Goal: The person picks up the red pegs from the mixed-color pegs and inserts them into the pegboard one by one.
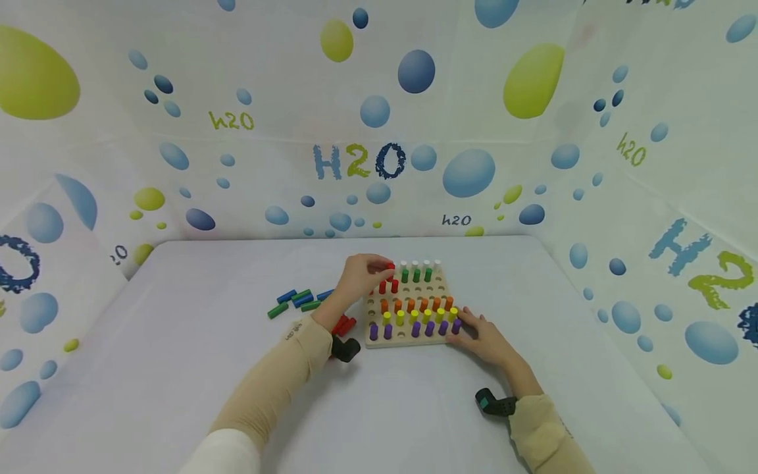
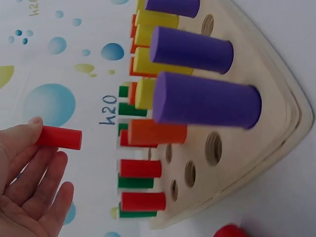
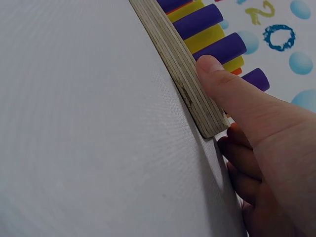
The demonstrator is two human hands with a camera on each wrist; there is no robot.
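In the head view a wooden pegboard (image 1: 408, 341) bears rows of purple, yellow, orange, red, green and white pegs, with some holes bare. My left hand (image 1: 355, 280) is over its far left part. Thumb and fingers pinch a red peg (image 2: 61, 138), which lies sideways in the left wrist view, apart from the board. My right hand (image 1: 488, 342) grips the board's near right corner. In the right wrist view the thumb (image 3: 212, 74) presses at the front edge beside a purple peg (image 3: 256, 80), with the other fingers curled along the side.
Loose blue and green pegs (image 1: 302, 301) lie on the white table left of the board. Loose red pegs (image 1: 348, 325) lie closer, partly hidden by the left forearm. A patterned cloth (image 1: 284, 118) hangs behind the table.
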